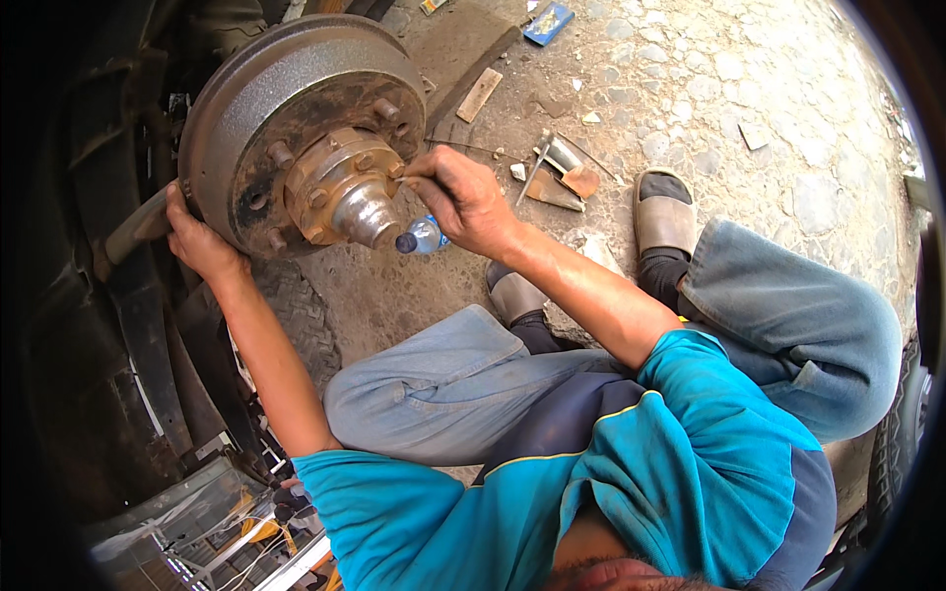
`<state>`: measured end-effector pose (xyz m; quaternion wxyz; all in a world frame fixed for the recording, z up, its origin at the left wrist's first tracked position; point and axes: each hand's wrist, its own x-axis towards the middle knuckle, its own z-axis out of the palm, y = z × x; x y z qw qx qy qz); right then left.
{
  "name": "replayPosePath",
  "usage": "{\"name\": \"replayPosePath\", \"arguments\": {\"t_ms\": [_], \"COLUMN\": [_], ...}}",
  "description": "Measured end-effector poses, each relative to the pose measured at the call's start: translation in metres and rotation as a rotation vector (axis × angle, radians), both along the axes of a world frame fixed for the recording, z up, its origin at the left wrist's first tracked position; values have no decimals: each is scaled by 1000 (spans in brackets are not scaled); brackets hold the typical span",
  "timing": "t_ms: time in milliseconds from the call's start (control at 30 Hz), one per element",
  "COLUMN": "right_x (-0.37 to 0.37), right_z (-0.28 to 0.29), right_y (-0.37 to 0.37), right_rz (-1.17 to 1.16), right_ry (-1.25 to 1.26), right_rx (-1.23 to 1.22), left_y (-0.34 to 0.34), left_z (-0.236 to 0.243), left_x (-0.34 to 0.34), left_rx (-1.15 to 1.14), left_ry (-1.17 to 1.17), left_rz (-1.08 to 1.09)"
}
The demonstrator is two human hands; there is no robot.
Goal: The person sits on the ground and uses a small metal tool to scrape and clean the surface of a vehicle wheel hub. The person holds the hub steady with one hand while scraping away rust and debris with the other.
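A large rusty brake drum [227, 138] with studs faces up at an angle, a flanged hub [309, 210] and shiny cap [360, 212] at its centre. My left hand [202, 236] grips the drum's lower left rim. My right hand [463, 197] is closed in a pinch at the right side of the hub flange, by its bolts, on something small I cannot make out. A plastic water bottle [424, 235] with a dark cap shows beyond the hub, just below my right hand, partly hidden by it.
Dark vehicle underbody [99, 295] fills the left. Metal tools [557, 177], wood pieces [479, 95] and a blue packet [548, 25] lie on the cracked ground at upper right. A tyre [310, 330] lies under the drum. My bent legs and sandalled feet [665, 217] surround the work at lower right.
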<state>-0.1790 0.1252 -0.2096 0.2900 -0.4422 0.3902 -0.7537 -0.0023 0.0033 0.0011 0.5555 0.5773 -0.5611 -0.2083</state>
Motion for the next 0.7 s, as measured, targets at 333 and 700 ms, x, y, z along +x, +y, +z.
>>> {"name": "replayPosePath", "arguments": {"t_ms": [333, 700], "right_x": [14, 19], "right_z": [-6, -12], "right_y": [6, 7], "right_rz": [41, 55], "right_ry": [59, 41], "right_rx": [23, 43], "left_y": [2, 5], "left_z": [0, -1], "left_x": [-3, -14], "left_rx": [42, -18], "left_ry": [-5, -44], "left_rz": [3, 38]}}
